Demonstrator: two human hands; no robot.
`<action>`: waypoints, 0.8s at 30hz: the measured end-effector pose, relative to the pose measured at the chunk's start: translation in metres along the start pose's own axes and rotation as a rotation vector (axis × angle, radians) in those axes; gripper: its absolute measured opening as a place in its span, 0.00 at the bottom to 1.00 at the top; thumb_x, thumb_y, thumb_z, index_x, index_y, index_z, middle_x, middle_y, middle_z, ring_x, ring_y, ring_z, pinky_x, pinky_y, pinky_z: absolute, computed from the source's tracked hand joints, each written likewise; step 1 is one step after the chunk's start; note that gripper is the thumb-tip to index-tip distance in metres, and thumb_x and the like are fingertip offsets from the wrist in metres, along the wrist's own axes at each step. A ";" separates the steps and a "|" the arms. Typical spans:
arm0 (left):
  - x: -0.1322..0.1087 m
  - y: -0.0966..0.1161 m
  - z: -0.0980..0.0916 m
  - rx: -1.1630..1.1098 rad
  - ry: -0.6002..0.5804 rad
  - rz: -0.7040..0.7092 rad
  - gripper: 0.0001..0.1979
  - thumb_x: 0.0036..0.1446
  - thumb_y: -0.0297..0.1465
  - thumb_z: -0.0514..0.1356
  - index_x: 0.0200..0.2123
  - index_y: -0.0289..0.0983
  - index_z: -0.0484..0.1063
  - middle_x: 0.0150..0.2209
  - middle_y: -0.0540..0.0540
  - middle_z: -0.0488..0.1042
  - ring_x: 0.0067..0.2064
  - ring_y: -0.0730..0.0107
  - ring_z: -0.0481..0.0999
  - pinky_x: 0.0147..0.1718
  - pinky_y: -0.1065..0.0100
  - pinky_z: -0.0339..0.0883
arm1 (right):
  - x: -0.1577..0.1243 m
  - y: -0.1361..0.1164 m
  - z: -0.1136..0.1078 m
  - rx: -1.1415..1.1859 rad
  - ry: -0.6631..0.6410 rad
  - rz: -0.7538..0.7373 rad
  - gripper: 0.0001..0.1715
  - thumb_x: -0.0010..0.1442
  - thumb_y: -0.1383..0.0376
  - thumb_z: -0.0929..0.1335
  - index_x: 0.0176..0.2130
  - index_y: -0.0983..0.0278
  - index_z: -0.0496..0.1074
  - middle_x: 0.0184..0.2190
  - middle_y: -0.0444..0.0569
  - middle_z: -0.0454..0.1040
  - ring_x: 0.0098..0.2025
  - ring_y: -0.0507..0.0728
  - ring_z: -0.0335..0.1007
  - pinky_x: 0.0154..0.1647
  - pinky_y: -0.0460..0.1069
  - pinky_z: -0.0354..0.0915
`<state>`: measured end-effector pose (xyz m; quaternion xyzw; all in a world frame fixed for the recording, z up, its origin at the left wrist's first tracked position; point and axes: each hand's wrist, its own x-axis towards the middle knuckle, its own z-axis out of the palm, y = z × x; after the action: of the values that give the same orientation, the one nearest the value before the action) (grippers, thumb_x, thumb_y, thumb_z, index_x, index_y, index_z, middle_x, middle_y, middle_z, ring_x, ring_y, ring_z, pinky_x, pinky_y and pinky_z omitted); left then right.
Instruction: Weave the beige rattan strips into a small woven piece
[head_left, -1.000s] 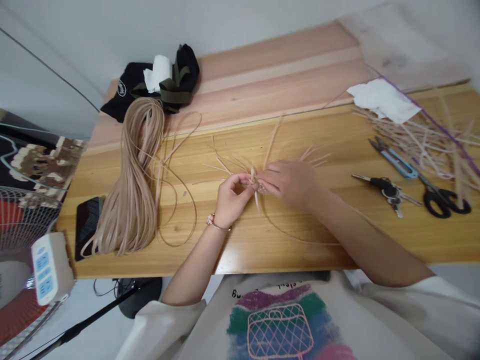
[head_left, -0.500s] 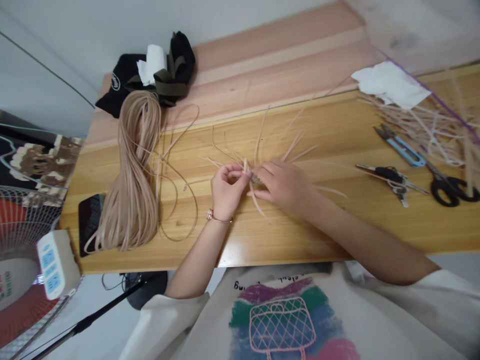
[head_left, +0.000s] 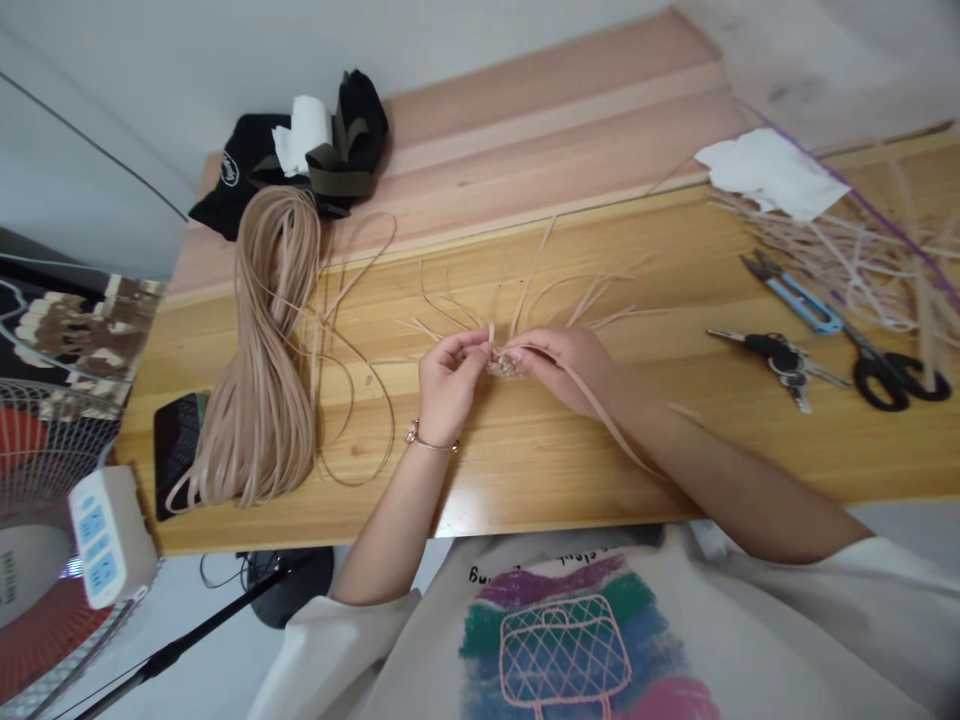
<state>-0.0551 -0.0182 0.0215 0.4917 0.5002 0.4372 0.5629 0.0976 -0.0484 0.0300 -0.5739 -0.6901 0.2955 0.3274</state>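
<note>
A small woven piece [head_left: 505,363] of beige strips lies between my hands, over the middle of the wooden table. Loose strip ends fan out from it across the wood. My left hand [head_left: 451,378] pinches the left edge of the piece between thumb and fingers. On the other side, my right hand [head_left: 564,365] is closed with its fingertips at the right edge, and a long beige strip [head_left: 600,408] runs from there over the hand and wrist. The fingertips hide part of the weave.
A beige strand bundle [head_left: 271,370] lies at left on a dark phone [head_left: 177,440], below a black bag [head_left: 247,150]. At right are keys [head_left: 784,358], blue-handled snips [head_left: 806,300], black scissors [head_left: 881,375], white tissue [head_left: 772,172] and loose strips.
My right hand has drawn slightly back from the weave, uncovering more of it. The long strip that hung down in front of the piece now lies across my right hand and wrist.
</note>
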 end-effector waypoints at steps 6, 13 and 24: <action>0.000 0.002 -0.001 -0.024 0.015 -0.055 0.09 0.43 0.27 0.63 0.32 0.35 0.76 0.24 0.50 0.77 0.28 0.73 0.75 0.34 0.69 0.69 | -0.002 0.001 0.002 0.205 0.064 0.049 0.12 0.58 0.64 0.64 0.31 0.65 0.76 0.25 0.46 0.75 0.27 0.51 0.68 0.30 0.45 0.59; 0.000 0.003 -0.004 -0.034 0.049 -0.099 0.09 0.41 0.26 0.64 0.30 0.34 0.78 0.24 0.49 0.78 0.28 0.72 0.75 0.34 0.69 0.69 | -0.005 0.001 0.007 -0.082 0.082 -0.131 0.15 0.59 0.64 0.62 0.32 0.64 0.77 0.30 0.49 0.78 0.31 0.53 0.71 0.32 0.46 0.59; 0.001 0.006 -0.013 0.126 -0.237 -0.052 0.15 0.39 0.33 0.69 0.32 0.33 0.77 0.29 0.45 0.78 0.30 0.71 0.74 0.35 0.68 0.68 | 0.001 0.001 0.000 0.134 0.036 0.026 0.11 0.56 0.65 0.64 0.28 0.66 0.74 0.22 0.44 0.74 0.25 0.49 0.66 0.27 0.44 0.57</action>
<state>-0.0677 -0.0152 0.0268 0.5611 0.4694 0.3289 0.5972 0.0980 -0.0477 0.0297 -0.5647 -0.6554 0.3348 0.3734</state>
